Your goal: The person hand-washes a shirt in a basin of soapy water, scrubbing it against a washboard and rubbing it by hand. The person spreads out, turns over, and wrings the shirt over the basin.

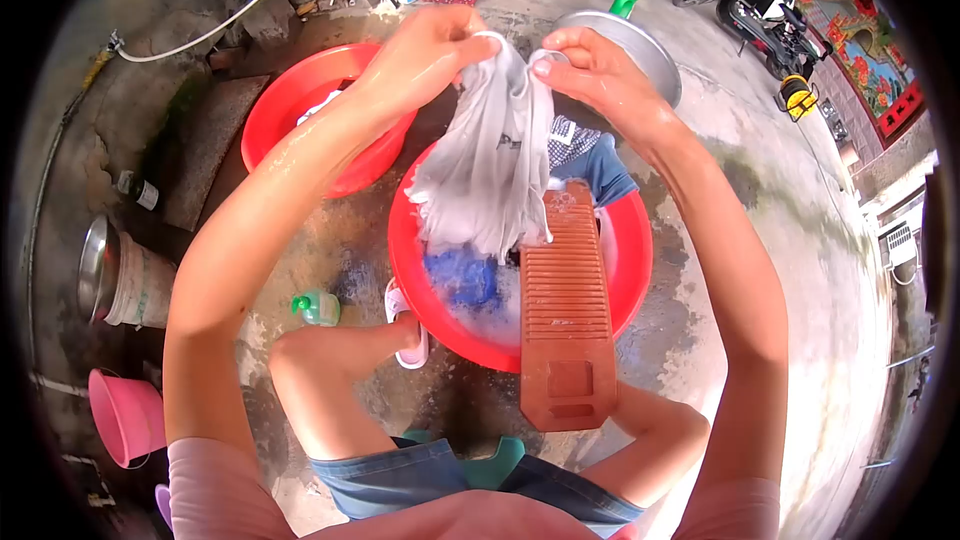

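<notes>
A wet white garment hangs between my two raised hands, its lower end dangling over the red basin. My left hand pinches one top corner of the cloth. The other top corner is gripped by my right hand. Below, a brown washboard leans on the near rim of the basin. Sudsy water and a blue cloth show inside. Blue denim and a patterned cloth lie over the far right side. What the garment exactly is, its folds hide.
A second red basin stands at the left rear, a metal basin at the right rear. A green pump bottle sits by my foot. Further left are a pink bucket and a pale bucket. Motorbikes stand far right.
</notes>
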Motion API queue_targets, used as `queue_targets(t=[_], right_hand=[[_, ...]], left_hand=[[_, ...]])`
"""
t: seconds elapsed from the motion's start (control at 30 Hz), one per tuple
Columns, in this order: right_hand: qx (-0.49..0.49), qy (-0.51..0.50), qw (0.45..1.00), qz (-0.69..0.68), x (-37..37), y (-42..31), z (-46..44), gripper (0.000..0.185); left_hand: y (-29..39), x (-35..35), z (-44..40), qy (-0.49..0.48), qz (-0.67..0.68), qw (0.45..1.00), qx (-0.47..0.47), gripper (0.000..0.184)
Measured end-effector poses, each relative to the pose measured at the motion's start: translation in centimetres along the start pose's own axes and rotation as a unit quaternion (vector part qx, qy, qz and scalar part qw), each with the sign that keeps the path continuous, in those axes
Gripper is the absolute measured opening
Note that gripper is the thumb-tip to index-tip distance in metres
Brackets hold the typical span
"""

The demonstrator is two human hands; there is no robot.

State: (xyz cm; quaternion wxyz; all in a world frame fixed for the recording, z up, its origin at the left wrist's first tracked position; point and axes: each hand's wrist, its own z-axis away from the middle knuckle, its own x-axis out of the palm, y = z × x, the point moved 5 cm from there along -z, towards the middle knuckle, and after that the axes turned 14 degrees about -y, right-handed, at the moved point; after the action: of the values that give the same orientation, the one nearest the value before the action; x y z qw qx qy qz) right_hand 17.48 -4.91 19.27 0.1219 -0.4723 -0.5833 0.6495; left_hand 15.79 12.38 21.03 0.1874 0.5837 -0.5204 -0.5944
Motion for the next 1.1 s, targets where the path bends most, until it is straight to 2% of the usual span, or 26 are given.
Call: queue_targets(t=[0.03,0.07,0.1,0.17,0.2,0.23,0.27,0.3,0.33,0.37,0.4,0.43,0.5,0.53,0.6,0.63,0.67,0.7,0.77,0.8,0.83,0.9,0.93,0.97,1.03,1.1], right_hand=[[-0.056,0.034,0.994,0.088,0.6,-2.6,0.5,0.048],[-0.11,0.069,0.976,0.173,1.4,-4.9,0.9,0.053],[-0.25,0.079,0.953,0.154,2.1,-5.5,0.1,0.051],[-0.055,0.044,0.987,0.146,0.7,-5.0,-1.5,0.039],[-0.069,0.051,0.993,0.077,0.0,-5.0,-2.0,0.034],[-0.081,0.056,0.995,0.008,-0.1,-4.9,-2.4,0.029],[-0.044,0.067,0.995,-0.059,0.3,-6.5,-1.6,0.027],[-0.124,0.124,0.982,-0.069,0.4,-6.6,-2.7,0.026],[-0.126,0.126,0.98,-0.088,1.2,-7.9,-2.8,0.027],[-0.126,0.124,0.978,-0.108,1.6,-10.0,-2.2,0.028],[-0.098,0.145,0.982,-0.072,1.9,-12.4,0.1,0.019],[-0.072,0.167,0.983,-0.037,2.2,-13.9,2.0,0.014],[-0.045,0.256,0.962,-0.082,-0.2,-9.2,2.6,0.023],[-0.131,0.224,0.951,-0.169,-1.6,-7.5,3.9,0.026],[-0.013,0.281,0.943,-0.175,-3.0,-2.2,9.5,0.02],[0.058,0.29,0.94,-0.17,-3.0,1.9,12.1,0.032],[0.105,0.302,0.929,-0.186,-2.6,7.6,14.5,0.032],[0.134,0.284,0.913,-0.26,-0.8,11.7,16.7,0.041],[0.177,0.232,0.923,-0.249,3.3,19.2,19.7,0.055],[0.203,0.248,0.946,-0.041,5.3,21.2,21.1,0.068],[0.225,0.249,0.927,0.17,7.6,22.2,21.7,0.081],[0.164,0.168,0.963,0.129,11.9,23.3,20.0,0.099],[0.077,0.205,0.975,0.031,13.3,25.0,19.1,0.089],[-0.015,0.239,0.969,-0.066,13.9,26.3,17.9,0.08],[-0.031,0.371,0.884,-0.284,12.1,25.5,17.7,0.036],[0.053,0.467,0.773,-0.425,13.3,28.4,18.7,0.022]], left_hand=[[3.2,-0.2,-0.1,0.035,-0.013,0.998,0.057,0.022],[5.7,-0.1,-0.3,0.036,0.003,0.997,0.073,0.02],[7.5,0.2,-0.4,0.033,0.019,0.996,0.084,0.019],[10.0,1.5,1.5,0.085,-0.021,0.983,0.16,0.024],[8.4,2.0,2.5,0.132,-0.101,0.959,0.232,0.046],[6.0,3.3,4.5,0.157,-0.081,0.967,0.182,0.078],[1.4,5.3,5.6,0.14,-0.045,0.983,0.107,0.098],[-1.9,8.6,6.5,0.068,0.111,0.989,0.073,0.101],[-5.5,11.7,6.8,0.085,0.111,0.987,0.085,0.091],[-8.9,13.8,6.8,0.092,0.239,0.966,-0.027,0.077],[-8.7,15.0,7.0,0.137,0.36,0.921,-0.058,0.065],[-8.5,15.8,6.9,0.163,0.361,0.914,-0.093,0.059],[-9.0,17.4,7.7,0.216,0.364,0.889,-0.173,0.046],[-12.9,19.1,8.0,0.215,0.423,0.852,-0.221,0.032],[-15.8,19.9,7.0,0.177,0.628,0.748,-0.126,0.029],[-17.1,20.4,7.1,0.159,0.716,0.675,-0.083,0.029],[-18.7,20.9,7.0,0.149,0.752,0.639,-0.064,0.032],[-17.7,20.7,7.1,0.17,0.769,0.614,-0.055,0.031],[-16.1,21.7,6.9,0.178,0.762,0.619,-0.071,0.028],[-14.6,22.4,6.6,0.189,0.759,0.614,-0.102,0.026],[-15.4,24.1,6.3,0.155,0.763,0.625,-0.064,0.03],[-14.9,27.3,5.8,0.035,0.807,0.589,-0.005,0.029],[-14.6,28.8,6.1,0.082,0.798,0.595,-0.051,0.028],[-13.4,29.6,6.3,0.071,0.81,0.581,-0.025,0.029],[-12.1,30.6,7.4,0.083,0.807,0.583,-0.051,0.031],[-15.2,31.0,9.0,0.115,0.697,0.698,-0.114,0.034]])
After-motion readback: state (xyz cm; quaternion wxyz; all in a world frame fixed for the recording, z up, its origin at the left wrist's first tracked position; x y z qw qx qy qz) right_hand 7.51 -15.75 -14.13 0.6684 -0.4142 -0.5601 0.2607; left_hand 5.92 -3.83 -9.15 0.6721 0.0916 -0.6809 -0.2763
